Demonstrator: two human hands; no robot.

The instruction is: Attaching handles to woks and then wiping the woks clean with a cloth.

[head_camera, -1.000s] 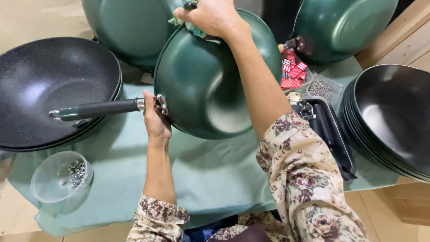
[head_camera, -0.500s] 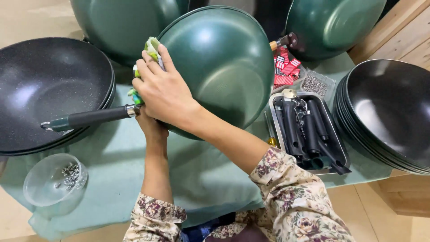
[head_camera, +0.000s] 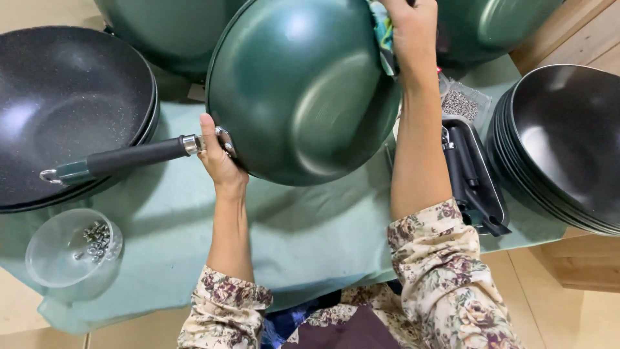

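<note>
- Since half a second ago the right hand (head_camera: 413, 35) has moved from the left side of the green wok's (head_camera: 303, 90) underside to its upper right rim; the wok now fills more of the upper centre of the frame.
- Green wok: held off the cloth, tilted, outer bottom facing the camera. Long axis runs along its black handle (head_camera: 123, 158), which points toward the left edge, dipping slightly.
- Green table cloth (head_camera: 310, 239): spans the lower middle.
- Stack of dark speckled woks (head_camera: 64, 103), upper left; exact count cannot be told.
- Stack of black pans (head_camera: 568, 142), right edge; several rims visible, count uncertain.
- Two further green woks (head_camera: 155, 26) at the top edge, partly cut off.
- One black tray (head_camera: 478, 187) of black handles, right of centre.
- One clear bowl (head_camera: 71, 249) holding small metal screws, lower left.
- Left hand (head_camera: 219, 158): fingers closed around the handle joint at the wok's rim.
- Right hand: fingers clamped on a green rag (head_camera: 384, 32) pressed to the wok.
</note>
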